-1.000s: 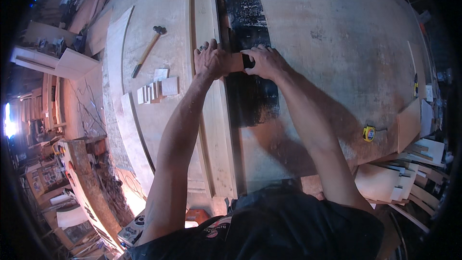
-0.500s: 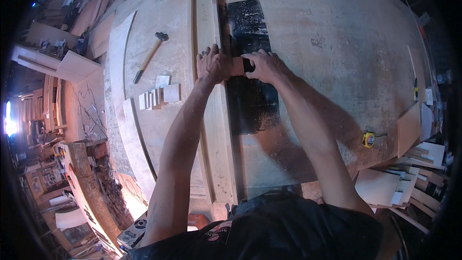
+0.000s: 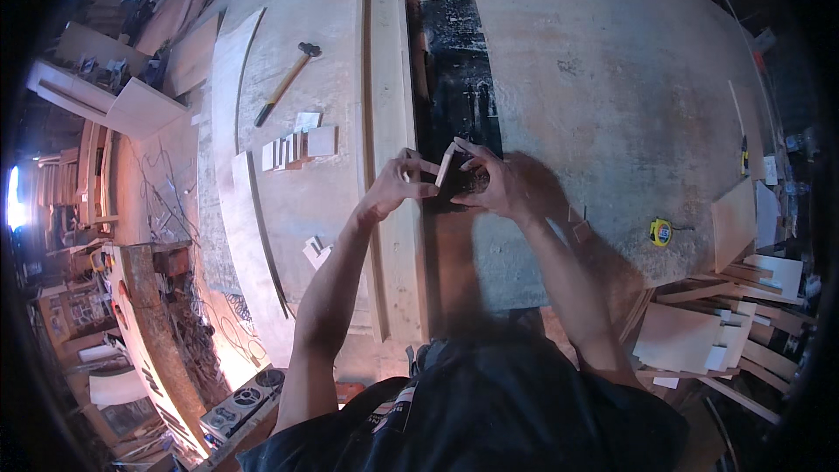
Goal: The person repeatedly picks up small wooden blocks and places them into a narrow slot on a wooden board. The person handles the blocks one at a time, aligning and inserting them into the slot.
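Observation:
A small flat wooden block (image 3: 446, 168) is held tilted up on edge between my hands, over a black patch (image 3: 454, 61) on the worktable. My left hand (image 3: 400, 185) pinches its left face with thumb and fingers. From the right, my right hand (image 3: 491, 182) curls its fingers around the block's far end; whether it also holds something dark in the shadow of its palm I cannot make out. Just left of the block runs a long pale timber (image 3: 395, 236), stretching from the far edge toward me, with my left wrist above it.
Left of the timber lie a hammer (image 3: 288, 86), several small wooden blocks (image 3: 284, 153), two small pieces (image 3: 316, 252) and a long thin board (image 3: 251, 218). A yellow tape measure (image 3: 661, 232) rests at right. Stacked offcuts (image 3: 690, 332) stand beyond the table's right edge.
Both hands have moved toward me, away from the timber's side. The small block has turned from lying flat to standing tilted between my fingers. The whole view has shifted slightly.

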Demonstrator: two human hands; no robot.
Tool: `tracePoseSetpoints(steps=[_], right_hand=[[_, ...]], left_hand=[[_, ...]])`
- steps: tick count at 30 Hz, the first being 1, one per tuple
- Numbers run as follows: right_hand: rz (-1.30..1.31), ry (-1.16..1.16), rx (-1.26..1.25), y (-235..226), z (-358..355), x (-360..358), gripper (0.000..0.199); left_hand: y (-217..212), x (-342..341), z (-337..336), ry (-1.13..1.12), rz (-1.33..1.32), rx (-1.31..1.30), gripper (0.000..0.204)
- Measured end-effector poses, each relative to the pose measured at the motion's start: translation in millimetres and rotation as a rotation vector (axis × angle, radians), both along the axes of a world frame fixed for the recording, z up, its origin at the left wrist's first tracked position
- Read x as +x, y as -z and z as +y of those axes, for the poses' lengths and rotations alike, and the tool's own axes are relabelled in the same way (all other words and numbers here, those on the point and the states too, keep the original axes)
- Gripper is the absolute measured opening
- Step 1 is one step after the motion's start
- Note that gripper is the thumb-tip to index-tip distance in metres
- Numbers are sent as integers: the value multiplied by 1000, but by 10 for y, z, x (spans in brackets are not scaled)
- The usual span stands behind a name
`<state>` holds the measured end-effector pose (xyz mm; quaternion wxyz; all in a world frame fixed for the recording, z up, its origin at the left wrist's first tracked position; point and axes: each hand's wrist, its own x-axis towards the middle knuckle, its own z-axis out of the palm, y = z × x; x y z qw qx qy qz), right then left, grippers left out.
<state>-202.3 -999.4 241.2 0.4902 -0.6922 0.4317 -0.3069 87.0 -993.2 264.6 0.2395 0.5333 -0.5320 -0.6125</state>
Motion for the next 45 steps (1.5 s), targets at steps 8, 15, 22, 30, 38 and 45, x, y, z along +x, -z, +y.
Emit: tracePoseSetpoints(steps=[8,15,22,30,38,45], right_hand=[[-86,3,-86,-231,53,141,91],[216,65,-167,29,-169,111,83],[637,-76,-225,331,-548,243,81],[655,-140,-193,327,-614,140,82],[598,-37,-260,433,-631,193,77],[620,-32,-254,471,-657,180,75]], left_hand=[[406,-65,290,-83,843,263,73],[336,-16,327,-293,387,294,50],[231,64,165,-223,-679,-490,67],[226,-160,-117,21,-925,-622,88],[213,-178,-167,122,-1014,-554,97],[248,-234,-277,191,-1165,-518,75]])
